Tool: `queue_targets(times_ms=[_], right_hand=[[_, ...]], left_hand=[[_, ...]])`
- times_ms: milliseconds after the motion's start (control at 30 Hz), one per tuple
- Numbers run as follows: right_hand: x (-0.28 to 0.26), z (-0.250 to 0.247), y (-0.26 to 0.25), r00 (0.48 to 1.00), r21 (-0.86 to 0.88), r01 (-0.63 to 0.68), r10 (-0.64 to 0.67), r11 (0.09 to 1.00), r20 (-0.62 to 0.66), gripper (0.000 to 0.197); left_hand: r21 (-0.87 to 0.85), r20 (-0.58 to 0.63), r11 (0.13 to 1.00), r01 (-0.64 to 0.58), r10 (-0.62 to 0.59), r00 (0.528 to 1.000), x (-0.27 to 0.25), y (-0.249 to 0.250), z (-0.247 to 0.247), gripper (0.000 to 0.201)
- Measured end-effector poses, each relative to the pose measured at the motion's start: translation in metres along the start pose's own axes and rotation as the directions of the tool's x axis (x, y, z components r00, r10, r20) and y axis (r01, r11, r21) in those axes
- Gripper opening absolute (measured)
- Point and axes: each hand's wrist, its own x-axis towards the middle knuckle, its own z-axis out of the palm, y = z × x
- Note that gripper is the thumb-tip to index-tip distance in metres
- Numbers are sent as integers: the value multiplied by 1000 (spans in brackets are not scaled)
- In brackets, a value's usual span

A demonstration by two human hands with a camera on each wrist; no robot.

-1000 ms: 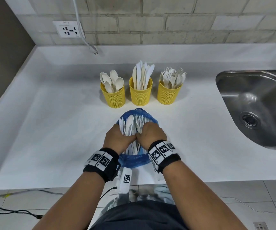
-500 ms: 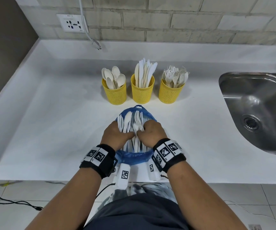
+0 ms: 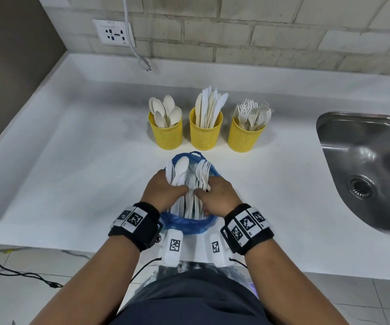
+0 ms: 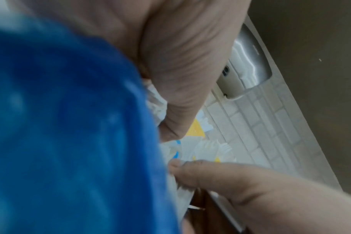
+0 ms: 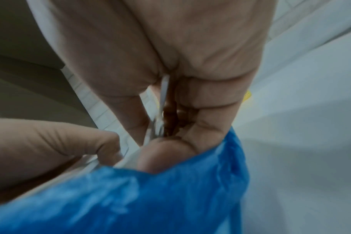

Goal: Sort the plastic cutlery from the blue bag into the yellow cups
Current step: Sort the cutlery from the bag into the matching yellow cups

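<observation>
A blue bag [image 3: 187, 222] lies on the white counter near its front edge, full of white plastic cutlery [image 3: 189, 179]. My left hand [image 3: 163, 187] grips the left part of the bundle, fingers curled under it. My right hand [image 3: 217, 195] pinches cutlery on the right side; the right wrist view shows a white handle [image 5: 164, 88] between the curled fingers. Three yellow cups stand behind the bag: the left cup [image 3: 166, 131] holds spoons, the middle cup [image 3: 205, 129] knives, the right cup [image 3: 245, 133] forks. Blue bag plastic [image 4: 70, 126] fills much of the left wrist view.
A steel sink [image 3: 372, 170] is set into the counter [image 3: 72, 160] at the right. A wall socket [image 3: 113, 32] with a hanging cable [image 3: 140, 57] is at the back left. The counter has a raised rim along the back and left.
Both hands stay in the bag's cutlery, working through it. The head camera has tilted so the cups and bag sit lower in the view; the thumbs have parted a little.
</observation>
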Motion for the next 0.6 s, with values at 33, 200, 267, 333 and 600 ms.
queue_targets(times_ms=[33, 200, 267, 333, 600], right_hand=[[-1, -1, 2, 1000, 49, 13, -13, 999, 18, 18], [-6, -4, 6, 994, 262, -7, -22, 965, 109, 17], [-4, -5, 8, 989, 286, -9, -34, 958, 144, 19], [-4, -6, 8, 981, 289, 10, -65, 957, 182, 17], [0, -9, -1, 950, 311, -58, -43, 949, 309, 23]], left_hand=[[-25, 13, 1000, 7, -7, 1000, -1, 1, -1, 19], [-153, 48, 983, 105, -99, 994, -4, 6, 0, 20], [-174, 44, 979, 106, -99, 994, -5, 7, 2, 15], [-199, 59, 974, 104, -94, 994, -6, 8, 4, 12], [-215, 86, 968, 128, -111, 990, -11, 12, 9, 11]])
